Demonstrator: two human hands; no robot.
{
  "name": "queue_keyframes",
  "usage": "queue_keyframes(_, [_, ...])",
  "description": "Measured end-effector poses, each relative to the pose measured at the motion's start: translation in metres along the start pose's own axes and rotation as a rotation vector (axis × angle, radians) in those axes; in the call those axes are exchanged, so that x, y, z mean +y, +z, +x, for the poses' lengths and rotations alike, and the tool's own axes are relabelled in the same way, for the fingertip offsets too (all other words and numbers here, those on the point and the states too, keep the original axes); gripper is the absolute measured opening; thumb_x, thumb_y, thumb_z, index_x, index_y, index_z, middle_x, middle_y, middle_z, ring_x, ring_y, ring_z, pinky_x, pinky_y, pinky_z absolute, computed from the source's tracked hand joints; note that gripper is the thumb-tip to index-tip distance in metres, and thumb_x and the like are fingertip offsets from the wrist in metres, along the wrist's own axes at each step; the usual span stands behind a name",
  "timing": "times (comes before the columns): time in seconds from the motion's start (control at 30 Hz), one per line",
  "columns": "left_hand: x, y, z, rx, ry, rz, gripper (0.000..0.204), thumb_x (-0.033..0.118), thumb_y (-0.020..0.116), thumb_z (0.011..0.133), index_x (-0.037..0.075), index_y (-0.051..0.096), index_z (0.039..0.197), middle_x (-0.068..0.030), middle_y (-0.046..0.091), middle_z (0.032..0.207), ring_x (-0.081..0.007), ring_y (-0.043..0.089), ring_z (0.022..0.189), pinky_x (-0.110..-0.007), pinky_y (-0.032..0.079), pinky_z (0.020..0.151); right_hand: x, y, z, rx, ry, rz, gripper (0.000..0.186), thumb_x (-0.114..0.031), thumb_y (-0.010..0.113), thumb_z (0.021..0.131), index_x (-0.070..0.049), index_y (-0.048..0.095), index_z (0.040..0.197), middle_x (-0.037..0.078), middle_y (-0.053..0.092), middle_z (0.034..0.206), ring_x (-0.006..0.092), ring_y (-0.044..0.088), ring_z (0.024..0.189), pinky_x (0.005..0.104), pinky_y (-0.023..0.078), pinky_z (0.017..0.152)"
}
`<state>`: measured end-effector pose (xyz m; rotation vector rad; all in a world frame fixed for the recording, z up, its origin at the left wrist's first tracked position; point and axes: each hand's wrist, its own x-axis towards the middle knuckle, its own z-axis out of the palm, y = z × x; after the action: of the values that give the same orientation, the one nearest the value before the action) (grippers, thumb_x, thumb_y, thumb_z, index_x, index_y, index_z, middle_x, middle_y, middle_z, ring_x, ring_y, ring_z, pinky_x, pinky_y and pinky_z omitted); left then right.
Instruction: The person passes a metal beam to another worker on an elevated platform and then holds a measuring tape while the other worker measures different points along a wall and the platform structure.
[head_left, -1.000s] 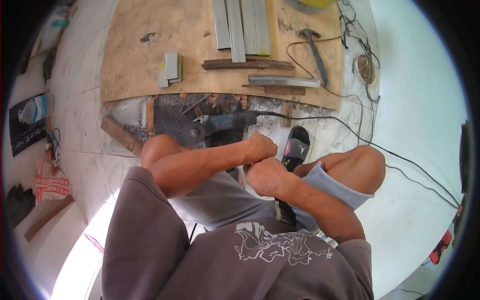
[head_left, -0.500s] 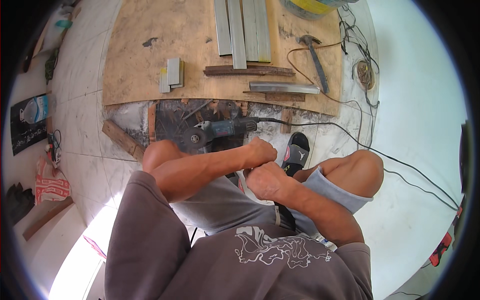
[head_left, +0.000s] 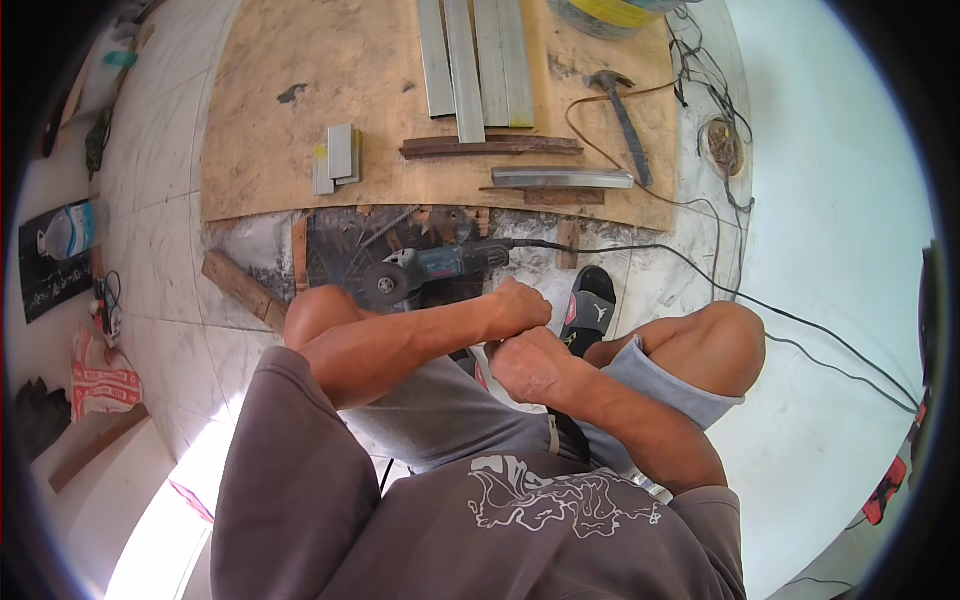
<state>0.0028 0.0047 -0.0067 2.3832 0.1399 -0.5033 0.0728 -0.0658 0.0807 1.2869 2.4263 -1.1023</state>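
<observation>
My left hand (head_left: pixel 521 306) is curled closed in front of my lap, knuckles up. Just nearer to me, my right hand (head_left: pixel 530 366) is closed too, almost touching the left. Whatever the fingers may hold is hidden beneath the fists. Beyond my left forearm an angle grinder (head_left: pixel 440 263) lies on its side, its disc to the left and its black cord trailing right. A sandalled foot (head_left: pixel 588 310) rests just right of the hands.
A plywood sheet (head_left: pixel 260 130) bears several long metal profiles (head_left: pixel 467 80), short cut pieces (head_left: pixel 340 155), a short metal length (head_left: pixel 562 178), a rusty bar (head_left: pixel 490 147) and a hammer (head_left: pixel 627 125). A wood block (head_left: pixel 245 288) lies left. Tangled cords (head_left: pixel 722 150) run along the right.
The view has shifted slightly, so the floor items sit a little further left. Both hands stay closed and close together.
</observation>
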Motion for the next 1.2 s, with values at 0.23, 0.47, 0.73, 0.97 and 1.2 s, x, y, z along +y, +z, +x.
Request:
queue_keyframes(0.23, [-0.002, 0.002, -0.003, 0.068, 0.014, 0.006, 0.018, 0.014, 0.057, 0.079, 0.003, 0.064, 0.091, -0.0161, 0.067, 0.089, -0.0317, 0.067, 0.083, -0.044, 0.053, 0.064, -0.001, -0.003, 0.001, -0.033, 0.013, -0.023, 0.02, -0.01, 0.056, 0.072, 0.003, 0.062, 0.087, 0.014, 0.065, 0.069, 0.0265, 0.066, 0.062, 0.0387, 0.051, 0.054])
queue_keyframes(0.47, [-0.003, 0.002, 0.002, 0.056, -0.042, -0.023, 0.018, 0.014, 0.057, 0.078, 0.003, 0.067, 0.088, -0.018, 0.068, 0.089, -0.0332, 0.068, 0.085, -0.046, 0.052, 0.064, 0.001, -0.004, 0.002, -0.041, 0.042, -0.016, 0.02, -0.014, 0.051, 0.082, -0.002, 0.066, 0.083, 0.014, 0.068, 0.073, 0.0269, 0.067, 0.066, 0.0407, 0.052, 0.055])
queue_keyframes(0.73, [-0.008, 0.006, 0.007, 0.022, 0.005, -0.012, 0.018, 0.014, 0.055, 0.08, 0.003, 0.063, 0.092, -0.0181, 0.066, 0.09, -0.0342, 0.067, 0.086, -0.045, 0.053, 0.065, 0.006, 0.003, 0.004, 0.025, 0.004, -0.053, 0.019, -0.013, 0.056, 0.072, 0.002, 0.062, 0.082, 0.015, 0.065, 0.069, 0.0277, 0.066, 0.062, 0.0408, 0.051, 0.053])
queue_keyframes(0.97, [-0.017, -0.009, 0.015, -0.041, -0.021, -0.027, 0.019, 0.011, 0.056, 0.081, 0.001, 0.057, 0.097, -0.0206, 0.065, 0.092, -0.037, 0.065, 0.088, -0.046, 0.052, 0.069, 0.007, -0.005, 0.006, -0.124, 0.089, -0.033, 0.022, -0.021, 0.067, 0.071, -0.004, 0.067, 0.085, 0.012, 0.069, 0.081, 0.0289, 0.069, 0.076, 0.0417, 0.054, 0.063])
queue_keyframes(1.2, [-0.049, -0.061, 0.01, 0.139, -0.215, -0.126, 0.031, 0.022, 0.06, 0.077, -0.002, 0.058, 0.098, -0.0212, 0.064, 0.095, -0.0394, 0.062, 0.09, -0.049, 0.049, 0.076, 0.025, -0.039, -0.003, -0.072, 0.091, 0.027, 0.035, -0.031, 0.057, 0.085, 0.0, 0.056, 0.099, 0.02, 0.063, 0.087, 0.0372, 0.065, 0.082, 0.0463, 0.052, 0.07])
